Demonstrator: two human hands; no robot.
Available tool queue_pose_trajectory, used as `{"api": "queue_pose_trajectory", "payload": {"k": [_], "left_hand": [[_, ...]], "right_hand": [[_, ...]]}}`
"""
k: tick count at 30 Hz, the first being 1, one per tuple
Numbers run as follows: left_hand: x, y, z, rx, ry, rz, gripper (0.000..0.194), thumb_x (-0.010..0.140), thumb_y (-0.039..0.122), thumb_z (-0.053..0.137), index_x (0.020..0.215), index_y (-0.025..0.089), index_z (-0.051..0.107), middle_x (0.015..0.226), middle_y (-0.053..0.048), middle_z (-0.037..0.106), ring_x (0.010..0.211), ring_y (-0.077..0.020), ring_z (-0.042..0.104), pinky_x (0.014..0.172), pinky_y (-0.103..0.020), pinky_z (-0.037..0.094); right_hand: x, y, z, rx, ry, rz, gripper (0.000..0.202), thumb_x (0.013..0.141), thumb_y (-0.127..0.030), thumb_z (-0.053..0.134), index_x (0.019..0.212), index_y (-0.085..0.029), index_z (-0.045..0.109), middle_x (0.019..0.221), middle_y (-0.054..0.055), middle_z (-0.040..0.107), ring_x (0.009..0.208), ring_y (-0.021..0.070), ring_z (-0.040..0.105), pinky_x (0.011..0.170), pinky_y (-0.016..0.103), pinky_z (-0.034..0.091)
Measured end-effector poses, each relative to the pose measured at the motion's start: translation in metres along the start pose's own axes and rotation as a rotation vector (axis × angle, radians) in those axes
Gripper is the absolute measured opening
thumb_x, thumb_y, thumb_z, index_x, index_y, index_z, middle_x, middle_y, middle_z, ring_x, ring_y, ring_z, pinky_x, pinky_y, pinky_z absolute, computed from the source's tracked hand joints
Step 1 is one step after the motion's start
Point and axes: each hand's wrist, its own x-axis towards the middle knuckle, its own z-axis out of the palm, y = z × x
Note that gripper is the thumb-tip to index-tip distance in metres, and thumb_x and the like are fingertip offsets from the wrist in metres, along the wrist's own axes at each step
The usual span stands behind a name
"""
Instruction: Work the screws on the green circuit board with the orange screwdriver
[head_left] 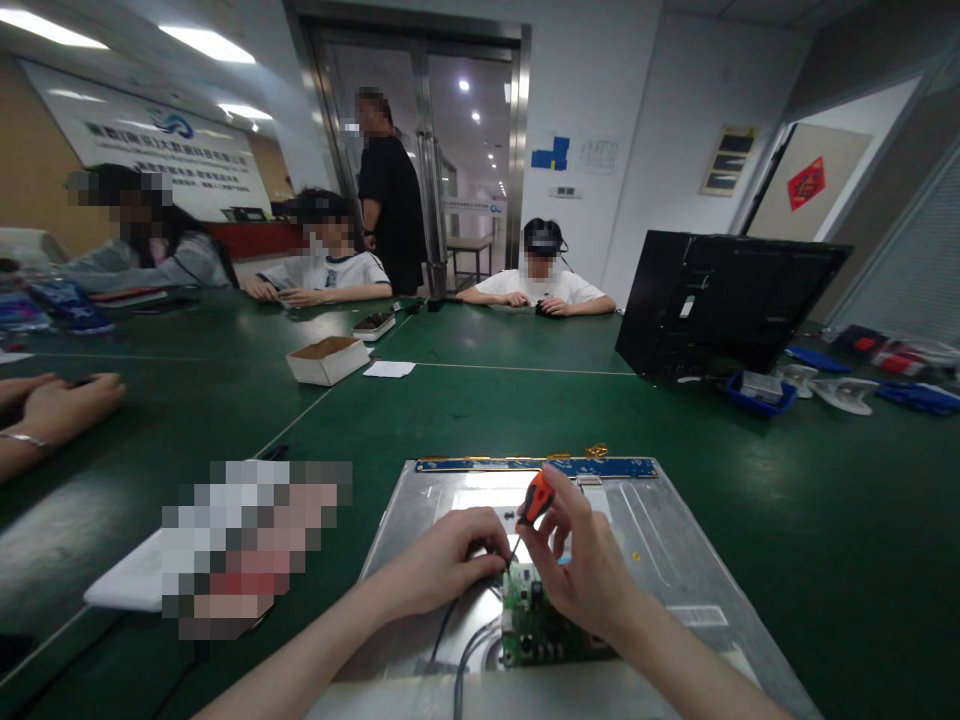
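A small orange-and-black screwdriver (535,498) is held between the fingers of my right hand (592,570), its thin shaft slanting down to the left. The tip meets the corner of a green circuit board (521,620). At that corner, my left hand (457,555) is closed, thumb and fingers pinched together; what they hold, if anything, is hidden. Both hands are above a silver metal display panel (645,520) lying flat, with a blue circuit strip (480,466) along its far edge. Grey cables (469,655) curve beside the board.
A black monitor housing (720,300) stands at the right, near a blue tray (761,392). A white open box (328,361) and a paper sheet (389,369) lie ahead. At the left are a blurred-out item (255,545) and another person's hands (71,410). People sit across the green table (480,400).
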Motion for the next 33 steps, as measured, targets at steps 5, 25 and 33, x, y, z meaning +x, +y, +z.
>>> {"api": "queue_pose_trajectory", "payload": {"k": [5, 25, 33], "left_hand": [[0.0, -0.001, 0.0, 0.021, -0.005, 0.0, 0.008, 0.084, 0.017, 0.058, 0.085, 0.018, 0.065, 0.084, -0.001, 0.064, 0.08, -0.0181, 0.057, 0.073, -0.028, 0.044], [-0.001, -0.001, 0.0, 0.012, -0.013, -0.006, 0.011, 0.085, 0.015, 0.059, 0.089, 0.018, 0.069, 0.087, -0.002, 0.065, 0.083, -0.0182, 0.058, 0.076, -0.028, 0.045], [-0.002, 0.001, -0.001, 0.014, -0.006, -0.016, 0.007, 0.086, 0.016, 0.059, 0.086, 0.018, 0.065, 0.086, -0.001, 0.064, 0.083, -0.0181, 0.059, 0.077, -0.029, 0.045]], "right_hand": [[-0.002, 0.002, 0.002, -0.002, 0.087, -0.001, 0.049, 0.099, -0.021, 0.053, 0.143, -0.025, 0.032, 0.089, 0.002, 0.063, 0.052, 0.0115, 0.057, 0.042, 0.022, 0.048], [-0.007, -0.003, 0.0, 0.01, 0.088, 0.084, 0.047, 0.093, -0.018, 0.054, 0.136, -0.025, 0.036, 0.104, 0.009, 0.065, 0.062, 0.0141, 0.059, 0.046, 0.024, 0.05], [-0.006, 0.0, 0.002, 0.083, 0.145, 0.077, 0.045, 0.093, -0.017, 0.057, 0.131, -0.026, 0.033, 0.098, 0.006, 0.065, 0.059, 0.0126, 0.056, 0.045, 0.021, 0.047]]}}
